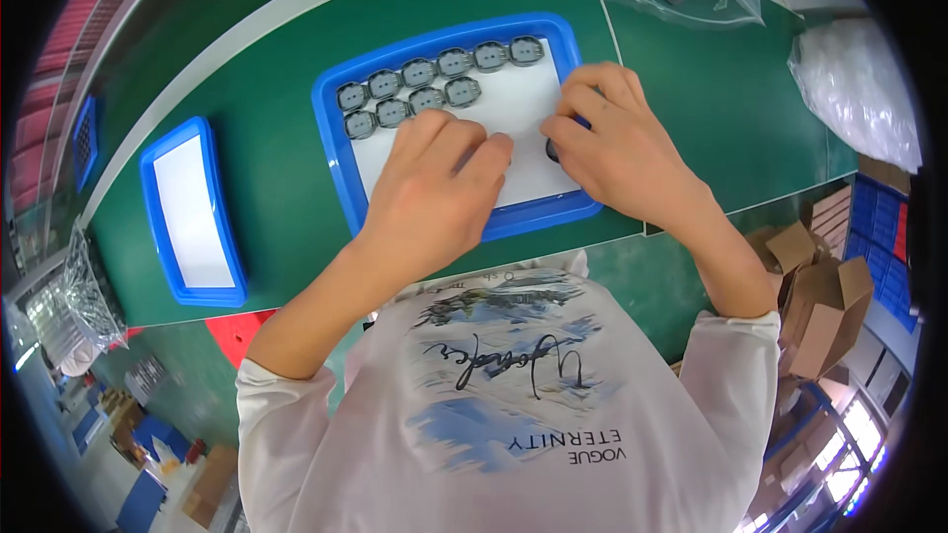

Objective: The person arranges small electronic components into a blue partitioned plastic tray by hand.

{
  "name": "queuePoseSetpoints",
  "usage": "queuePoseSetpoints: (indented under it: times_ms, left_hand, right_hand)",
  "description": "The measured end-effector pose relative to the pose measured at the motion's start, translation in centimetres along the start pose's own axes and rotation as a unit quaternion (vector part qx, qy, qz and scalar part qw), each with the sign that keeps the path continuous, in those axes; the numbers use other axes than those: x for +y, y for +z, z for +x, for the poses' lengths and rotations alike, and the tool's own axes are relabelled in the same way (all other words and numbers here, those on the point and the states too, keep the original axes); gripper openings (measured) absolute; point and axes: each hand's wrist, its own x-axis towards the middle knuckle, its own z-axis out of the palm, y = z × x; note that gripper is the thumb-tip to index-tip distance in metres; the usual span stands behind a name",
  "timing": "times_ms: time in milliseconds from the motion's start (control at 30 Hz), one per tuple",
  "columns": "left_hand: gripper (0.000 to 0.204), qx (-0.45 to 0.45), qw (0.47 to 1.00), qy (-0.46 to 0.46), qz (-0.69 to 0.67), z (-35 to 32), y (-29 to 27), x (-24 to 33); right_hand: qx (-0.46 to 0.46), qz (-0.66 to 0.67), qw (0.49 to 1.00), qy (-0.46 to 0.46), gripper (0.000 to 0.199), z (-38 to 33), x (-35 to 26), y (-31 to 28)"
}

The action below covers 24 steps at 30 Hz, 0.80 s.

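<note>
A blue tray (538, 215) with a white lining lies on the green table in front of me. Two rows of small grey rounded plastic parts (454, 63) fill its far side, the nearer row being shorter. Over the tray's near left part, my left hand (434, 183) is closed, thumb against curled fingers; anything in the pinch is hidden. At the tray's right rim, my right hand (617, 143) has its fingers closed around a dark rounded part (552, 150), mostly covered by the fingers.
Another blue tray (210, 295) with a white lining rests on the table at the left. Dark parts lie in a clear plastic bag (731, 0) at the far right. A bulky translucent bag (854, 84) sits at the right edge, above open cardboard boxes (828, 326).
</note>
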Motion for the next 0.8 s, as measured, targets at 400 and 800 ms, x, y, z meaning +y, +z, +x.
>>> queuePoseSetpoints:
  times_ms: [400,800]
  left_hand:
    - [0.014,0.012,0.997,0.054,0.044,3.5,2.1,-2.4]
    - [0.012,-0.003,0.999,0.012,0.050,4.6,1.2,-2.9]
  right_hand:
    - [0.027,-0.063,0.996,0.054,0.017,0.1,-1.0,-0.9]
    - [0.050,-0.015,0.999,0.006,0.015,2.7,2.7,-0.6]
